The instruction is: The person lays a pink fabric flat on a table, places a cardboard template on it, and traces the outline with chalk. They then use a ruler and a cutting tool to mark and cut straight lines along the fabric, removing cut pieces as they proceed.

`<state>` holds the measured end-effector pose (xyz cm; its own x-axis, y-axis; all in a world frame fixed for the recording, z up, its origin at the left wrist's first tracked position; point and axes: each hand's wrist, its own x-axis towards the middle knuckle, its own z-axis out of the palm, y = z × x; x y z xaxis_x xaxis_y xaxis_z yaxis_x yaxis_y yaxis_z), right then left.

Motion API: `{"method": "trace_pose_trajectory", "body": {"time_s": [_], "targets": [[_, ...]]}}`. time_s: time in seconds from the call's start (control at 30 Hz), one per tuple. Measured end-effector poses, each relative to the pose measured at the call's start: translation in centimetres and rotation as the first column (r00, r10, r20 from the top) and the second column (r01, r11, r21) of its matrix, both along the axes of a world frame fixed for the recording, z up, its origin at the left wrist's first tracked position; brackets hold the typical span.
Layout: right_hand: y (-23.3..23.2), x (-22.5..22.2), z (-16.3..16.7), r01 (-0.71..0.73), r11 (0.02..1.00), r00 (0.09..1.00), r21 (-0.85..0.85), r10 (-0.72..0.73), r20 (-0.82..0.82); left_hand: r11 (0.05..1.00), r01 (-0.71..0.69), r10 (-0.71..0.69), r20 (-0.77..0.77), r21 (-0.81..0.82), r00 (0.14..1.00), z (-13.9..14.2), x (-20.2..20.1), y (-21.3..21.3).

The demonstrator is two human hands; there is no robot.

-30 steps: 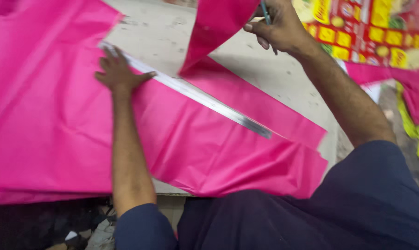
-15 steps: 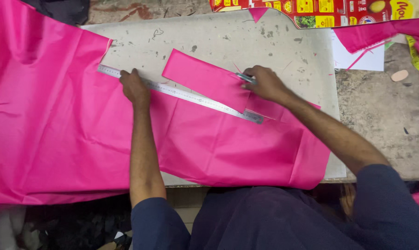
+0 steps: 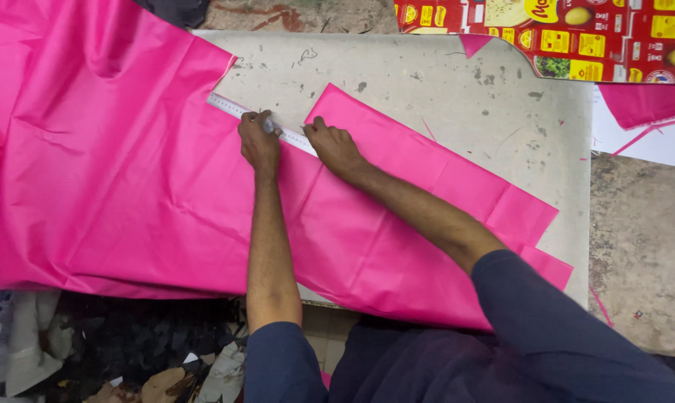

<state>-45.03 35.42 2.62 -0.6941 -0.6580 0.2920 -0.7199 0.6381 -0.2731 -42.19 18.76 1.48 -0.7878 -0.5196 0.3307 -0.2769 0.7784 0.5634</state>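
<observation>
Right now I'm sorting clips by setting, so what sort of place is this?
Probably a small tailoring or cutting workshop. Both hands, left hand and right hand, press a metal ruler on pink fabric spread over a worn, marked cutting table, with scraps on the floor below.

A grey, stained board [image 3: 427,82] serves as the work surface. Pink cloth [image 3: 128,186] covers its left and near parts and hangs over the left and front edges, with a narrower pink strip [image 3: 442,168] on top running slantwise toward the right corner. A metal ruler [image 3: 233,108] lies on the cloth, and red printed cardboard [image 3: 546,37] overlaps the far right edge.
</observation>
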Motion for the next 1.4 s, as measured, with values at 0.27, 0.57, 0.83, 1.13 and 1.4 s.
{"method": "trace_pose_trajectory", "body": {"time_s": [0.27,0.57,0.83,1.13,1.4], "targets": [[14.0,4.7,0.8,-0.047,0.949,0.978,0.313,-0.021,0.210,0.995,-0.024,0.027,0.031,-0.092,0.999,-0.8,-1.0,-0.2],[43.5,10.8,-1.6,0.703,0.711,0.708,0.015,-0.702,0.071,0.981,0.192,-0.181,0.288,-0.012,0.940,-0.5,-7.5,5.2],[48.9,16.4,-0.1,0.641,0.731,0.759,-0.231,-0.563,0.327,0.660,0.713,-0.707,0.122,-0.236,0.696,10.9,-9.2,19.5],[52.4,16.0,4.9,0.427,0.606,0.904,-0.671,-0.287,0.316,0.023,0.678,-0.997,-0.071,-0.734,-0.043,31.0,12.4,51.6],[69.9,25.0,3.9,0.428,0.369,0.691,-0.825,-0.722,0.035,-0.300,0.692,-0.873,-0.105,-0.657,-0.477,37.0,19.3,69.4]]}}
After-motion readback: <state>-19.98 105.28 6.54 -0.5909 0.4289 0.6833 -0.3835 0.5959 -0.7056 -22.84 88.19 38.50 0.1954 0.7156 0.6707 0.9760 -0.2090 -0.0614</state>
